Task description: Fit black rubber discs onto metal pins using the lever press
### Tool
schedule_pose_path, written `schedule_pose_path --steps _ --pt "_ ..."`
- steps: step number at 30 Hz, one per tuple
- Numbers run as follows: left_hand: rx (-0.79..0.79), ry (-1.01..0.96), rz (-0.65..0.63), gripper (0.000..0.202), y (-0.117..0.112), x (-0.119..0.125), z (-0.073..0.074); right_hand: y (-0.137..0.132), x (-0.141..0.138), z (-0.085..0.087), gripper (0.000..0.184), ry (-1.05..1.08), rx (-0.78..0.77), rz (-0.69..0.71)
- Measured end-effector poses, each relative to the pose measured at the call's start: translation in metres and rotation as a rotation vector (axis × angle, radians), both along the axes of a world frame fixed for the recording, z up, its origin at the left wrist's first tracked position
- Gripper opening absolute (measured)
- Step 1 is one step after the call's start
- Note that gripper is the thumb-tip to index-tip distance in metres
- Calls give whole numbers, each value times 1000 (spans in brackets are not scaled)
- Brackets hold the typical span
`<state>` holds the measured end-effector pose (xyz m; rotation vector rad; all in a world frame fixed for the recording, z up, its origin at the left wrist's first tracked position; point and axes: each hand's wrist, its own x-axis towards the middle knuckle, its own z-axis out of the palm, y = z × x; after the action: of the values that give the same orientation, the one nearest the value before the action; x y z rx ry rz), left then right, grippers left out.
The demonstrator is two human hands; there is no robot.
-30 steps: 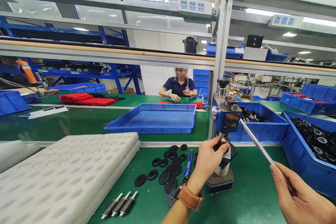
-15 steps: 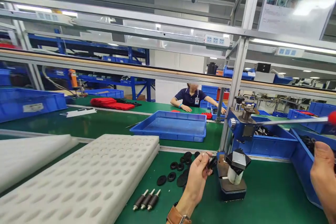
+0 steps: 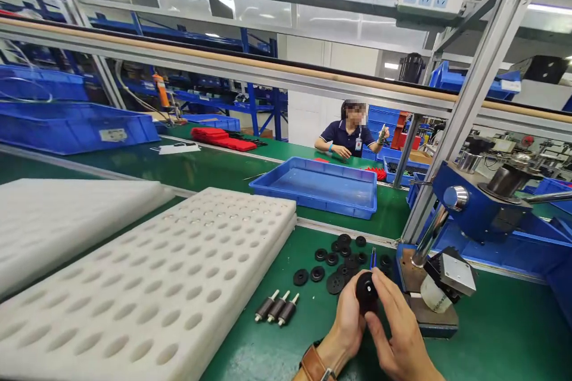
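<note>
Left hand [image 3: 349, 317], right hand [image 3: 397, 328] gripping round black part [image 3: 365, 293]; from there, dark rollers [image 3: 276, 309] nine o'clock, arbor press [image 3: 476, 208] two o'clock.

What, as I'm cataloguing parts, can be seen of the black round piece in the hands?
The black round piece has a plastic-looking face, turned toward the camera, with a small pale spot near its middle. The left hand and right hand hold it between them, left of the blue press, hiding part of its edge.

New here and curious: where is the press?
In the head view, the press stands at right, just beyond the right hand, beside the metal post.
</note>
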<state>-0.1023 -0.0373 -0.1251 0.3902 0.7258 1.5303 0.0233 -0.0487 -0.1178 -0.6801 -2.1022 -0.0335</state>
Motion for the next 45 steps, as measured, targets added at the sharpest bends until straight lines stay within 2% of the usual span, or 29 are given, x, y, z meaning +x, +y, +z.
schedule_pose_path --steps 3,5,7,13,19,23,26,28,31,35,40,45 --pt "-6 -56 -67 28 -1 2 3 -5 13 -19 49 88 -53 -80" --pt "24 -59 -90 30 -1 2 5 -8 19 -23 42 148 -77 -137" --pt "49 -22 -91 28 -1 2 7 -9 20 -20 41 186 -75 -150" --pt "69 142 -72 27 -3 3 2 -6 10 -2 62 110 27 -67" --pt "84 151 -78 30 -2 6 -3 -5 14 -5 50 230 -16 -145" --pt "87 176 -49 28 -2 5 -3 -6 11 -4 59 135 54 -119" --pt "87 189 -44 29 -1 3 -2 -6 9 -2 61 113 20 -149" --pt "86 209 -31 30 -1 2 -1 -6 9 0 58 138 8 -186" --pt "117 250 2 31 -3 3 2 -5 10 3 47 111 77 -170" --pt "111 219 -64 36 -6 4 4 -7 9 4 27 114 150 -136" --pt "49 132 -38 37 -7 7 5 -4 9 1 22 75 227 -165" --pt "45 73 -89 34 -7 10 4 -2 10 1 17 88 249 -153"
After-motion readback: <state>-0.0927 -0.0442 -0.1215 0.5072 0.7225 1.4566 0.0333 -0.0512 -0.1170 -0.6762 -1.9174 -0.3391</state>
